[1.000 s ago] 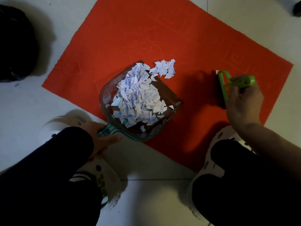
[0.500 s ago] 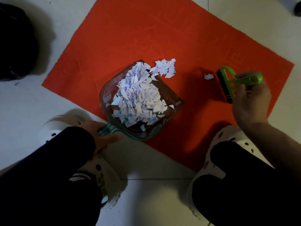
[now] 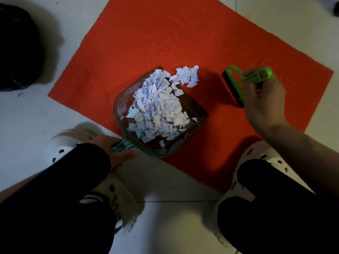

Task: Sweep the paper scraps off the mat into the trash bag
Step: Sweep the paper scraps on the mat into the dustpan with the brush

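Orange-red mat (image 3: 165,43) spread at an angle on pale floor tiles (image 3: 165,226). Clear, teal-tinted dustpan (image 3: 121,107) resting on the mat's near-left part, its open lip toward the right and far side, its handle reaching over the mat's near edge. Heaped inside: white paper scraps (image 3: 156,110) with faint blue print, too small to read. A smaller cluster of scraps (image 3: 187,76) lying on the mat just beyond the pan's lip, touching the heap. Left hand (image 3: 117,153) wrapped round the dustpan handle, thumb along its near side, dark sleeve covering the wrist. Right hand (image 3: 264,99) curled round the handle of a green hand brush (image 3: 238,83), held over the right part of the mat, dark bristles facing left toward the scraps; bristles touching the mat or not, impossible to tell. Black trash bag (image 3: 18,50) sitting on the floor at far left, well apart from the mat. White perforated clogs (image 3: 62,143) under dark trouser legs at the near edge. No brand, label or legible writing visible anywhere.
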Demonstrator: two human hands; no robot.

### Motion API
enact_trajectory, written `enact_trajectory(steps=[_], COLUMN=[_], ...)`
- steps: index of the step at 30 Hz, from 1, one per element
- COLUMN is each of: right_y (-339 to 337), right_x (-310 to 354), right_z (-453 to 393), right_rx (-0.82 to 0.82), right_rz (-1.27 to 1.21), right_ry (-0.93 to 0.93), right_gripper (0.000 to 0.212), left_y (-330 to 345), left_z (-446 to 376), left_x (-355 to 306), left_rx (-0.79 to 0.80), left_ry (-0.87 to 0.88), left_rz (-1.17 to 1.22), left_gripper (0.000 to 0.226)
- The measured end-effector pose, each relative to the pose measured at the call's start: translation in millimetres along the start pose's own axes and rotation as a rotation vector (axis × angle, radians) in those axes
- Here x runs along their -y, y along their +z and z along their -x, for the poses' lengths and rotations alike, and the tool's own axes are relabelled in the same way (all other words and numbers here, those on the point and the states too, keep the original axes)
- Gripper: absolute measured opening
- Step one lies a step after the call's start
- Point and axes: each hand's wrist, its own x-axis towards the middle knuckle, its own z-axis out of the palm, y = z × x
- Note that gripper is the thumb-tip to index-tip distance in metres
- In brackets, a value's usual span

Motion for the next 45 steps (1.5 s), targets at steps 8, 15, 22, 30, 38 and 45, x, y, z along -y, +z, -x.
enact_trajectory(steps=[8, 15, 22, 30, 38, 45], right_y=[35.9, 25.6, 37.7, 41.8, 41.8, 62.5], right_x=[28.9, 39.6, 29.7, 50.8, 46.8, 56.8], right_z=[19.1, 5.3, -39.4, -16.0, -44.7, -28.4], right_rx=[0.189, 0.115, 0.032, 0.225, 0.067, 0.279], right_rz=[0.005, -0.110, 0.063, -0.053, -0.003, 0.036], right_ry=[-0.143, -0.175, -0.140, -0.235, -0.222, -0.284], right_gripper=[0.022, 0.023, 0.026, 0.023, 0.026, 0.027], left_y=[3.1, 0.9, -0.5, -2.9, -2.5, -1.0], left_z=[2.1, 1.0, -1.6, -2.6, -3.1, -0.8], left_x=[-3.4, -0.2, 2.1, 4.2, 5.2, 2.6], left_rx=[-0.007, 0.002, 0.007, 0.010, 0.012, 0.003], left_ry=[-0.012, 0.010, 0.014, 0.034, 0.029, 0.039], left_rz=[0.069, 0.017, 0.010, -0.033, -0.021, -0.008], left_gripper=[0.039, 0.042, 0.039, 0.044, 0.043, 0.042])
